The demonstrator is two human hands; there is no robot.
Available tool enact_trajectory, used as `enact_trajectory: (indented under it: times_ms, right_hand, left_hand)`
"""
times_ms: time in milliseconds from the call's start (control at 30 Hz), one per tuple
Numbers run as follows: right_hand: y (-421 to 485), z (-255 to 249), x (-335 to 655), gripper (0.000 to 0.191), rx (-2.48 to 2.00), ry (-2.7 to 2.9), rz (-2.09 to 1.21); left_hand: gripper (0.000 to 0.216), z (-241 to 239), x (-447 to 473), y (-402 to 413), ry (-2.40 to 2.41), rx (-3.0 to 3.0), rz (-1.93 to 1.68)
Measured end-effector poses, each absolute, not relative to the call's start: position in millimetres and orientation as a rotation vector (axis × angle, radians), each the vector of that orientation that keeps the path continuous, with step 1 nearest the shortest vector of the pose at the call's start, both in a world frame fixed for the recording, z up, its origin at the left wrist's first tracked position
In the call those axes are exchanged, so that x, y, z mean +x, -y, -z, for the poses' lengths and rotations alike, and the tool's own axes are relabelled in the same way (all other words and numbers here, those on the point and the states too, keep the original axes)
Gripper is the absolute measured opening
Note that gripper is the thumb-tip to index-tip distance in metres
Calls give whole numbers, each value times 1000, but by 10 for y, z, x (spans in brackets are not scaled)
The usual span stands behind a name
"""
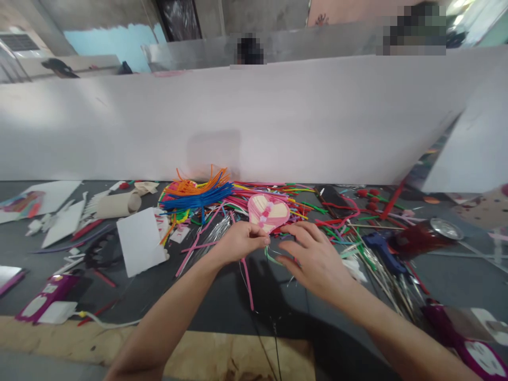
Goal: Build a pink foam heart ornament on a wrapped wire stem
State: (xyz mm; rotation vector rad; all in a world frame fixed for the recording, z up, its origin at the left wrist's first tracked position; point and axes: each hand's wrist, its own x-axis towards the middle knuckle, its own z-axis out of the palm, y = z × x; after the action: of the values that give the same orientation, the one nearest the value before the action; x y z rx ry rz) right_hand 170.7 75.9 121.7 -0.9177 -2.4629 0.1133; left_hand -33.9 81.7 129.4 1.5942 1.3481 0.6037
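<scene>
My left hand (pixel 240 241) is closed in a pinch on the lower tip of a pink heart-shaped craft piece (pixel 269 212), which stands upright above the dark table (pixel 222 296). A pink stick or pipe cleaner (pixel 248 283) hangs down from below that pinch. My right hand (pixel 311 254) lies just right of the heart with fingers spread, its fingertips near the heart's lower edge and over green strands. Behind the heart lies a heap of coloured pipe cleaners (pixel 202 196), orange and blue on top.
A white partition wall (pixel 254 121) closes off the back. A white card (pixel 141 241) and a cardboard roll (pixel 119 203) lie at left. A blue glue gun (pixel 383 248) and a red can (pixel 424 238) lie at right among wooden sticks. A purple-white box (pixel 47 301) sits at front left.
</scene>
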Motion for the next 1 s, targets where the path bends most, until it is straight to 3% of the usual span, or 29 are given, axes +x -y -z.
enact_trajectory:
  times_ms: [133, 367, 600, 1000]
  right_hand:
    - [-706, -1093, 1626, 17, -1021, 2539, -25]
    - [-641, -1102, 1602, 8, -979, 2529, -66]
    - [-756, -1346, 1650, 20, -867, 2418, -68]
    - [-1352, -1222, 1722, 23, -1128, 2181, -910]
  left_hand:
    - [26, -1290, -351, -805, -1310, 1553, -622]
    - [18, -1273, -381, -786, -1296, 1549, -607]
    - [14, -1293, -308, -796, -1288, 1625, -598]
    - [13, -1464, -193, -698, -1412, 1696, -592]
